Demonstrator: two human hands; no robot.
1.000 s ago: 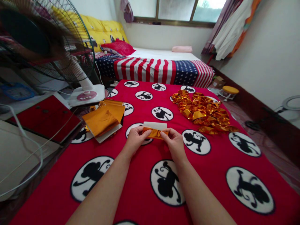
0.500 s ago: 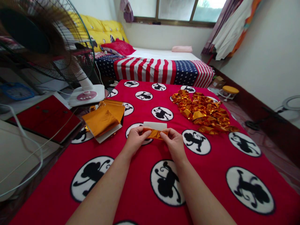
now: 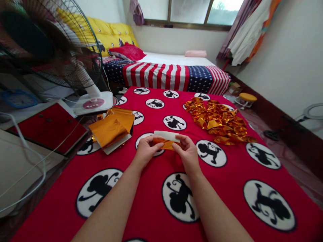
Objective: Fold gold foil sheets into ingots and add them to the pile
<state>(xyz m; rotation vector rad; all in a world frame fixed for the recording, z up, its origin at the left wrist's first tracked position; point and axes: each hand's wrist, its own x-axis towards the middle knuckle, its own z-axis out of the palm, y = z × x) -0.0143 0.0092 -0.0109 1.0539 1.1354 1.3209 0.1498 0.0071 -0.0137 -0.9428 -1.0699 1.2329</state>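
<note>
The left hand (image 3: 147, 151) and right hand (image 3: 188, 154) pinch a gold foil strip (image 3: 164, 145) between their fingers, white paper (image 3: 165, 135) behind it, over the red blanket (image 3: 222, 201); the right hand's grip has just shifted slightly.

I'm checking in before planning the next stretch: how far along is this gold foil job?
It looks partway along. Done: a heap of creased gold foil strips lies on the red monkey-print blanket. In hand: the left hand and right hand hold a gold foil piece with white paper behind it. Left: a stack of flat gold foil sheets sits on white paper, left of the hands.
</note>
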